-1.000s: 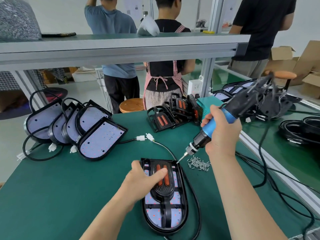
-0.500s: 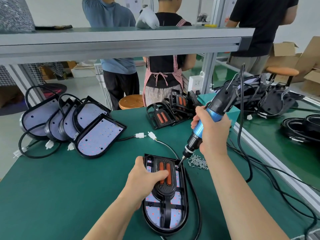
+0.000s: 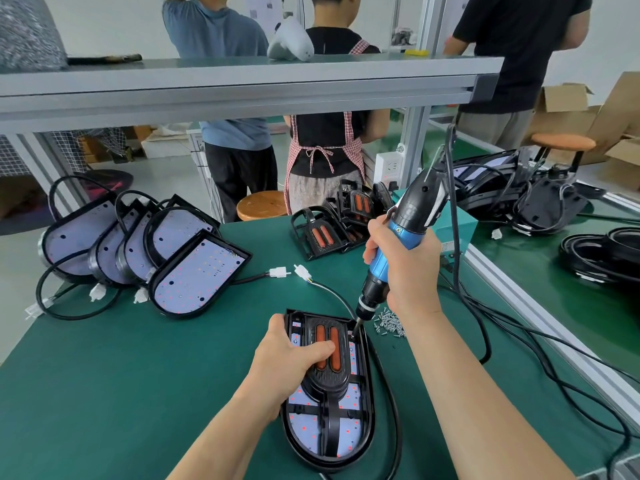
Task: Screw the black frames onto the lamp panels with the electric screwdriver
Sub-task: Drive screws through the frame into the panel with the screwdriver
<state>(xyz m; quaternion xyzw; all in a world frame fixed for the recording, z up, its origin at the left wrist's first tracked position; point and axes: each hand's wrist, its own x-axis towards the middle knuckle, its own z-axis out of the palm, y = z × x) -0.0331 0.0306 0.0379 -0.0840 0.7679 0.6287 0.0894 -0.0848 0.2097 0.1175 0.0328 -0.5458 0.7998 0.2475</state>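
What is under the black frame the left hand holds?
A lamp panel: its pale LED board shows through the black frame. The frame's centre and the left hand cover the rest.

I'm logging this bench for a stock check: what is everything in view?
lamp panel: one, white with red dots, front centre on green table
black frame: one, black with orange strips, on that panel
bare lamp panels: five it seems, black-rimmed, leaning at left
spare frames: pile, black, behind centre
screws: small pile, silver, right of the panel
electric screwdriver: one, blue and black, tip at frame's far right corner
stools: two, wooden, beyond the table
people: three, standing behind the shelf
left hand: grips panel's edge, thumb on frame
right hand: grips the screwdriver
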